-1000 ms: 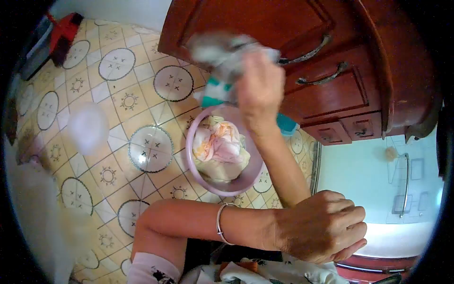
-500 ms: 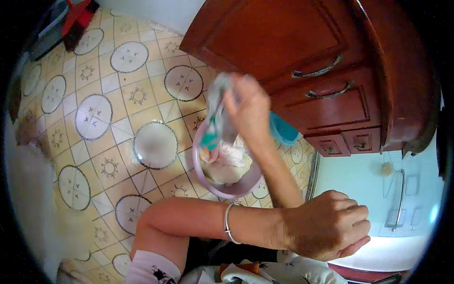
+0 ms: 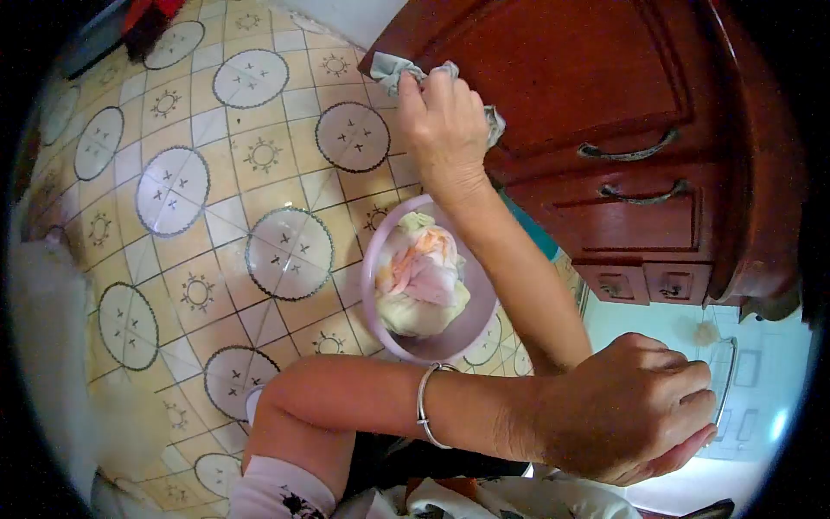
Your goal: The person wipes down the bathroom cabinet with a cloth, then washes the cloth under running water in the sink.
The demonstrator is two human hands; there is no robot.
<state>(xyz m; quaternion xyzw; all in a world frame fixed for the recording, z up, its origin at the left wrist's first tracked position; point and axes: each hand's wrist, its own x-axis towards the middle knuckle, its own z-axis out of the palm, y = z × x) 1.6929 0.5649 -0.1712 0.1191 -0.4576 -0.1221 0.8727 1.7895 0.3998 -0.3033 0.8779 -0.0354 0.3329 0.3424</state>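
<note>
My right hand (image 3: 445,130) is closed round a crumpled pale grey cloth (image 3: 393,71), whose ends stick out on both sides of the fist. It is held in front of the dark wooden cabinet's lower edge; whether it touches the wood I cannot tell. Nearer to me, my left hand (image 3: 627,411) is a closed fist at the end of the arm wearing a bracelet (image 3: 422,406). Its palm is hidden, so anything inside cannot be seen. Below the right forearm, a pink basin (image 3: 370,294) on the floor holds wet-looking clothes (image 3: 424,277) in white, pale yellow and orange.
A red-brown cabinet (image 3: 553,78) with metal handles fills the upper right. Behind my right forearm sits a teal container (image 3: 532,227), partly hidden. Patterned floor tiles (image 3: 264,156) spread to the left. A red object (image 3: 151,26) lies at the far upper left.
My right hand has moved up, away from the basin, carrying the cloth, which is now bunched in the fist. The clothes in the basin are uncovered. My left fist shifted slightly right.
</note>
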